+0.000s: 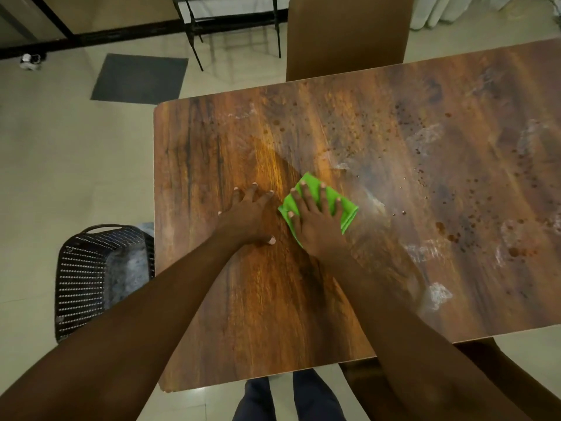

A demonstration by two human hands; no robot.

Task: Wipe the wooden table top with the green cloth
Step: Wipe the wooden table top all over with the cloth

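Green cloth (347, 213) — thin, smooth fabric folded to a rough square, lying flat a little left of centre on the table top (394, 165); much of it is covered by the right hand (315, 221), so the fold lines cannot be read. That hand presses down on it with straight, spread fingers, palm flat. Left hand (247, 215): likewise flat and spread, resting on bare wood just beside the cloth's left edge, holding nothing; the two hands are near each other but not touching. Table top: rectangular slab with rounded corners, dark wood grain, glossy amber around the hands, duller toward the right. Right portion carries chalky white smears (425, 138) and a scatter of small reddish-brown spots (455, 238); its right end is cut off by the frame. Bare forearms enter from the lower corners and hide part of the near edge. Chair back (346, 34): plain brown panel, upright behind the far edge, seat hidden. Basket (100, 278): black perforated plastic with a handle, on the floor against the table's left side, contents grey and indistinct. Floor (60, 165): pale glossy tiles. Mat (139, 79): dark grey rectangle. Thin black metal legs (194, 34) — upper part out of frame. Dark trouser legs (291, 399) show below the near edge. A small white object (30, 60) at far left is too blurred to identify.
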